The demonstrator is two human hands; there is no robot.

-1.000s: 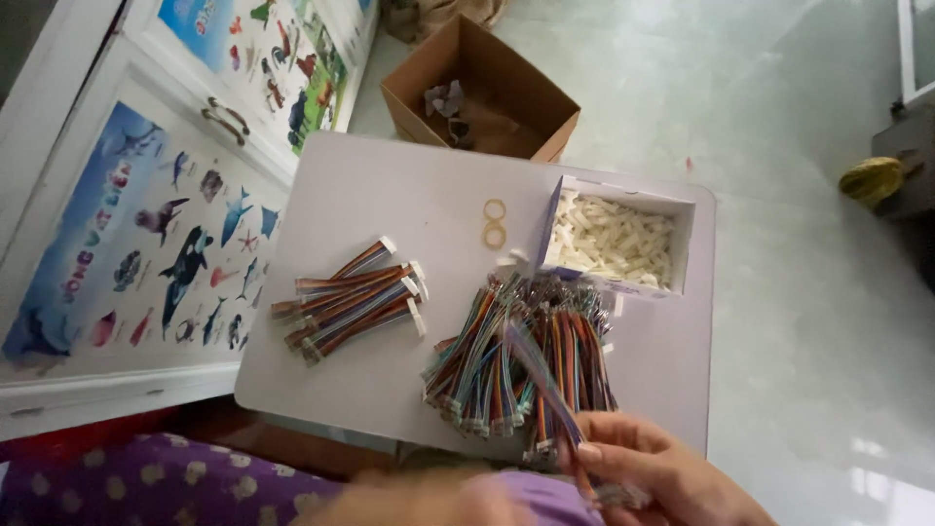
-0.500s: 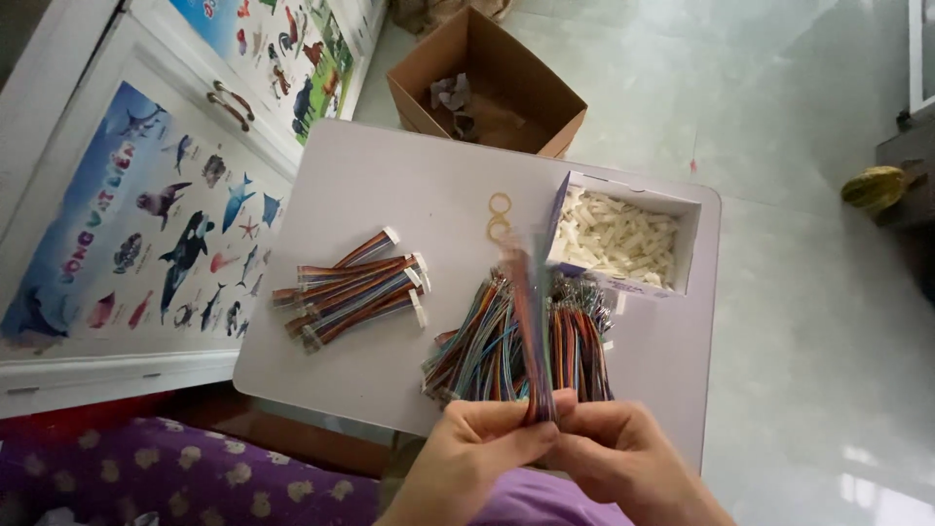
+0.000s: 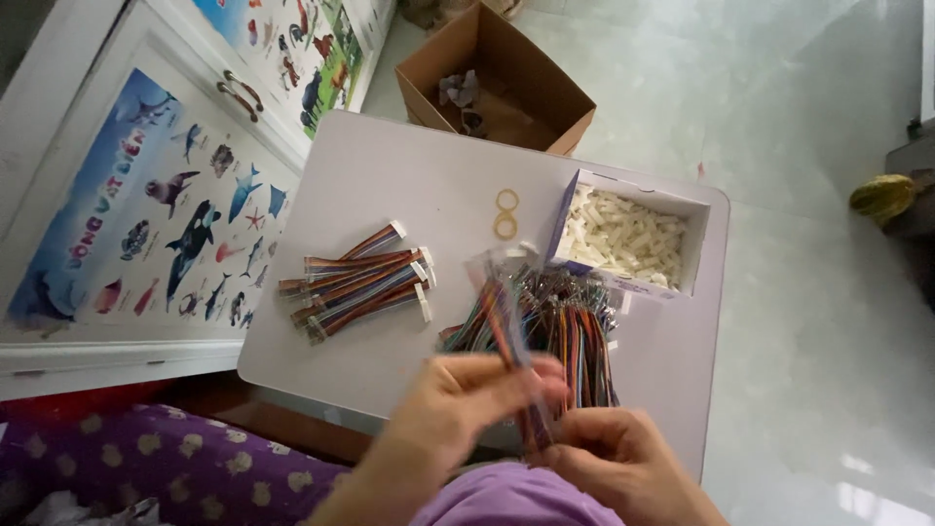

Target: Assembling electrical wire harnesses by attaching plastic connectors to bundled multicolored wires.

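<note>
- A single strip of multicoloured ribbon wire [image 3: 508, 326] is pinched between the two hands at the near edge of the small pale lilac table [image 3: 390, 185]; its free end rises up over the loose heap of multicoloured wires [image 3: 555, 326] lying on the tabletop.
- The left hand [image 3: 477, 394] is closed on the strip with fingertips and thumb, higher up its length; the right hand [image 3: 609, 458] is clenched on the lower end, which is hidden among the fingers.
- Motion blur covers the strip's near end, so whether a plug is already fitted there cannot be told.
- The grip is best kept close to the end being worked, so that the thin wires do not fan apart or buckle.
- The strip should be lifted clear of the heap before it is pulled, since neighbouring wires would likely tangle and be dragged along.
- The open white cardboard box of small white plastic connectors [image 3: 628, 239] stands just beyond the heap, within easy reach of the right hand.
- The tidy bundle of multicoloured ribbon cables with white plugs [image 3: 360, 282] lies well apart to the left; two yellow rubber bands [image 3: 505, 214] lie beside the box.
</note>
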